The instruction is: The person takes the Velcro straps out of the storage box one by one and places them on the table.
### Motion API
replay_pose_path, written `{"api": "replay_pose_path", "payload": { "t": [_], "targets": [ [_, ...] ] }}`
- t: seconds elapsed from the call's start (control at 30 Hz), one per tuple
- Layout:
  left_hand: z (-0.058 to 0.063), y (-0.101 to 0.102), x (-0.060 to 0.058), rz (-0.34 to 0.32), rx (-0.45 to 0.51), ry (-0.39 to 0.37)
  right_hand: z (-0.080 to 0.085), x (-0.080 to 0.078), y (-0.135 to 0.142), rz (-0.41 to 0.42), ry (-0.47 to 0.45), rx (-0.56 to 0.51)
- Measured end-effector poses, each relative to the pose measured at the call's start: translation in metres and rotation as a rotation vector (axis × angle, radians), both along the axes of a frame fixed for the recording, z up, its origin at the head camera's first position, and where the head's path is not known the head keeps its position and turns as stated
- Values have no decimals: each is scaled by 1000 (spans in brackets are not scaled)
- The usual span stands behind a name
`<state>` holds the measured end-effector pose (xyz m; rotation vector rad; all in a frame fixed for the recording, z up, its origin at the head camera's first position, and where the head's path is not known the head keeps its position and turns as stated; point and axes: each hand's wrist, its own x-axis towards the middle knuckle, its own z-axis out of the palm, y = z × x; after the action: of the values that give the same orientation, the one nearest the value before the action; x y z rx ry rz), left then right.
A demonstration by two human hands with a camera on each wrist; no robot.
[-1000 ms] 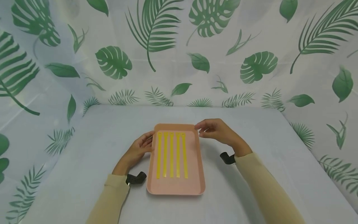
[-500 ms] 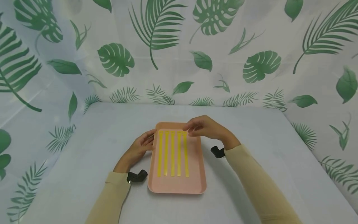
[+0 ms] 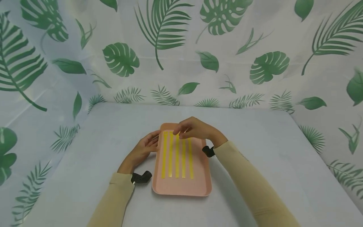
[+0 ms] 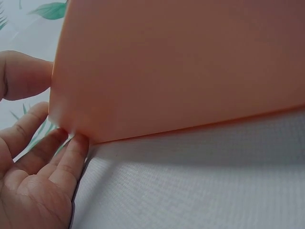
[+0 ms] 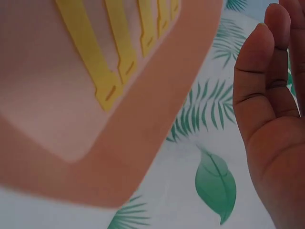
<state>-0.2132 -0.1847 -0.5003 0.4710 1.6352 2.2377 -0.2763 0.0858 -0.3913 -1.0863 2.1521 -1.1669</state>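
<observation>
A pink tray [image 3: 182, 187] lies on the white-covered table. Inside it, several flat yellow strips [image 3: 177, 160] lie side by side lengthwise, each with a wider slotted end at the far side. My left hand [image 3: 143, 151] touches the tray's left side; in the left wrist view its thumb and fingertips rest against the outer wall [image 4: 167, 71]. Over the far part of the tray hovers my right hand [image 3: 197, 128], fingers loosely bent and holding nothing visible. It hides some strip ends in the head view, while the right wrist view shows the slotted ends [image 5: 108, 93] plainly.
White cloth with green leaf prints [image 3: 209, 61] hangs behind and at both sides. The white table surface [image 3: 255, 142] extends around the tray. A black wrist camera [image 3: 141, 177] sits on the left wrist, another [image 3: 208, 151] on the right.
My right hand has moved left from the tray's far right corner to above the strips' slotted ends. My left hand stays at the tray's left side. The view has shifted slightly.
</observation>
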Motion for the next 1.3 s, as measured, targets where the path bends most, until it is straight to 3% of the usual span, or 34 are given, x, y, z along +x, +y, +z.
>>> {"api": "replay_pose_path", "payload": {
  "t": [0.4, 0.53, 0.8, 0.9, 1.03, 1.3],
  "targets": [
    [1, -1, -2, -17, 17, 13, -17, -9, -31, 74, -20, 57],
    [3, 0, -2, -9, 14, 9, -20, -10, -38, 89, 4, 124],
    [3, 0, -2, 2, 3, 11, -27, -10, -49, 33, 39, 322],
    [2, -1, -2, 1, 7, 6, -32, -10, -54, 74, 67, 276],
    [1, -2, -2, -8, 11, -2, -41, -11, -59, 163, 72, 129],
    [2, -2, -3, 7, -12, -21, -53, -15, -67, 171, 45, 124]
  ]
}}
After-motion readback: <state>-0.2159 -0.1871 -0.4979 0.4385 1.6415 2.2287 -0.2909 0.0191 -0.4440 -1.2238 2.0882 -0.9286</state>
